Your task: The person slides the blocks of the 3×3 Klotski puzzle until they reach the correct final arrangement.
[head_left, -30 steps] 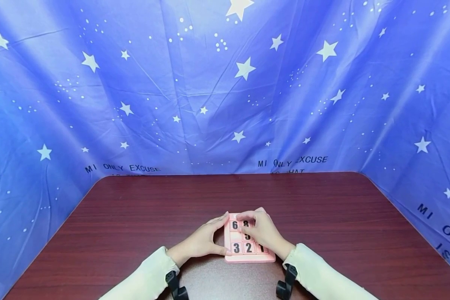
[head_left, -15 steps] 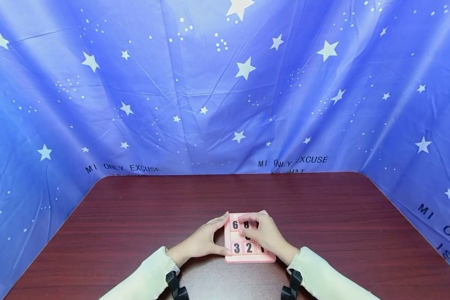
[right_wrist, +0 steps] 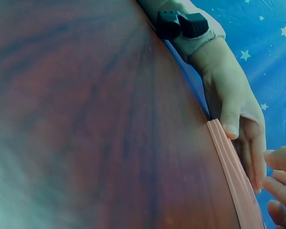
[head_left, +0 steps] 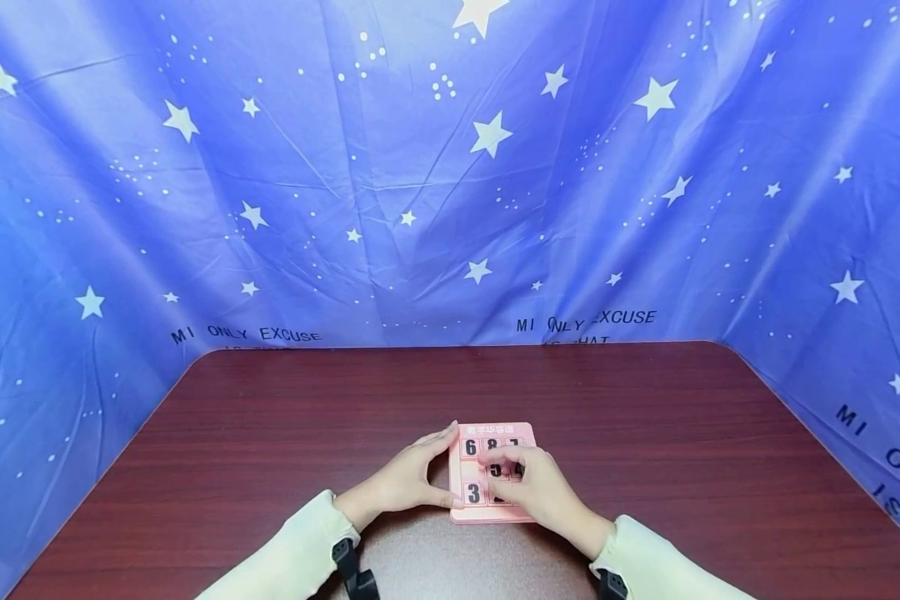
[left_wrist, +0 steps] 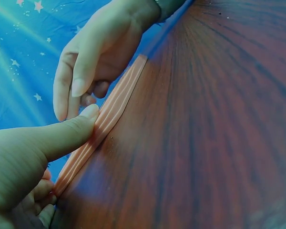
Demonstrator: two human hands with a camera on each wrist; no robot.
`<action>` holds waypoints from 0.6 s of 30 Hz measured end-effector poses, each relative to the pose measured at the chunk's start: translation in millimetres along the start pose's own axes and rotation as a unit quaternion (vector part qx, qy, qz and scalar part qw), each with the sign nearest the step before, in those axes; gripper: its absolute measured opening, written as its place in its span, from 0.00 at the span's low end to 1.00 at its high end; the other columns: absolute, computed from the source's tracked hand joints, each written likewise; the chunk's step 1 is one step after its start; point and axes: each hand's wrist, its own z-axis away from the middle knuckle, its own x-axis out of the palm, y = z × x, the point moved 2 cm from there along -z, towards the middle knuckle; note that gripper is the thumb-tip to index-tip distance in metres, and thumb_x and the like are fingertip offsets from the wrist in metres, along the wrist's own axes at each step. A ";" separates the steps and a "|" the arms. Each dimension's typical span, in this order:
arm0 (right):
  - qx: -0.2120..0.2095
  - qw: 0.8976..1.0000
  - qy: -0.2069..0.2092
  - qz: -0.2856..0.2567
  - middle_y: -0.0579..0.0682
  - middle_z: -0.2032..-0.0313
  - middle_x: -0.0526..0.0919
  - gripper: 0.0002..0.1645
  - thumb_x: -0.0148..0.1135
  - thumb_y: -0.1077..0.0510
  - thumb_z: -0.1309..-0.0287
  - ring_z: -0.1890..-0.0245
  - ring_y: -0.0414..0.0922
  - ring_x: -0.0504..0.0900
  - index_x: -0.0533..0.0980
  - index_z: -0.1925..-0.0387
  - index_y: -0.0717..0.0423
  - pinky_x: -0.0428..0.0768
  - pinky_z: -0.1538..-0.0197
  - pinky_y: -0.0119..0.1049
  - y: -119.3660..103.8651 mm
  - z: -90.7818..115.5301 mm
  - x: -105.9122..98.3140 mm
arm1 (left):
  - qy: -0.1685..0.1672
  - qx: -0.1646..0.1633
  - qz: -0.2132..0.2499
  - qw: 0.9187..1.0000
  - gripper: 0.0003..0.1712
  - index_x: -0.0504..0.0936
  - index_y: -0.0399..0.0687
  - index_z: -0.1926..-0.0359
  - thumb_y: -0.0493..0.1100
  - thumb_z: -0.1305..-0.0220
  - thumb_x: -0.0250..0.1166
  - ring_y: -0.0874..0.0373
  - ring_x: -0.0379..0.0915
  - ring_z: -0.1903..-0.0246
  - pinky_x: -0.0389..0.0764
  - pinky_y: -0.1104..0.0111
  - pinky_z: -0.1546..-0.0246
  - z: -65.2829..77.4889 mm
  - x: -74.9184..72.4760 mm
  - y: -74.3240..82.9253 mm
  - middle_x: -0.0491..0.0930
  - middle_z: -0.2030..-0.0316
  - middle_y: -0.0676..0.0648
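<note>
A pink sliding number puzzle (head_left: 472, 473) with black digits lies on the table. Its tiles 6, 8 and 7 make up the far row; 5 and 4 stand in the middle row, where the left slot is bare. Tile 3 shows at the near left, while the right hand covers most of the near row beside it. My left hand (head_left: 407, 482) holds the puzzle's left side, thumb at the near corner and fingers at the far one. Over the right half, my right hand (head_left: 546, 490) hovers with loosely bent fingers; the left wrist view shows its fingertips just above the puzzle's face.
The dark red wooden table (head_left: 285, 417) extends around the puzzle on all sides. Behind it hangs a blue curtain (head_left: 420, 183) with white stars and printed words. Black wrist cameras are strapped at both pale sleeves (head_left: 285, 546).
My right hand has drawn back toward the near right, uncovering the far edge, tile 7 and tile 4 and covering the near right tiles. The left hand and the puzzle have stayed put.
</note>
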 end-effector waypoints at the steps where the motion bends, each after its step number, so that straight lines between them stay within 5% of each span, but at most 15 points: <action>1: 0.000 1.000 -0.004 -0.008 0.41 0.75 0.78 0.16 0.71 0.61 0.57 0.72 0.35 0.72 0.84 0.61 0.54 0.72 0.70 0.27 -1.1 1.3 -0.2 | 0.001 0.001 -0.001 1.000 0.58 0.55 0.33 0.30 0.54 0.55 0.75 0.46 0.51 0.31 0.55 0.50 0.34 -0.1 0.1 0.0 0.53 0.29 0.41; 8: -0.003 0.999 -0.018 -0.049 0.45 0.75 0.80 0.15 0.70 0.65 0.55 0.74 0.31 0.72 0.83 0.61 0.61 0.73 0.72 0.25 -13.8 8.8 -1.1 | 0.000 -0.006 -0.002 1.000 0.58 0.55 0.34 0.30 0.53 0.56 0.76 0.47 0.50 0.31 0.55 0.50 0.34 -0.8 0.6 -0.1 0.53 0.29 0.42; 18: -0.028 0.998 -0.014 -0.056 0.49 0.71 0.82 0.13 0.69 0.64 0.54 0.77 0.29 0.70 0.83 0.62 0.59 0.72 0.76 0.25 -9.6 14.3 2.7 | 0.000 -0.006 -0.006 1.000 0.58 0.56 0.36 0.30 0.53 0.56 0.76 0.48 0.50 0.31 0.56 0.51 0.34 0.1 0.7 -0.9 0.53 0.29 0.43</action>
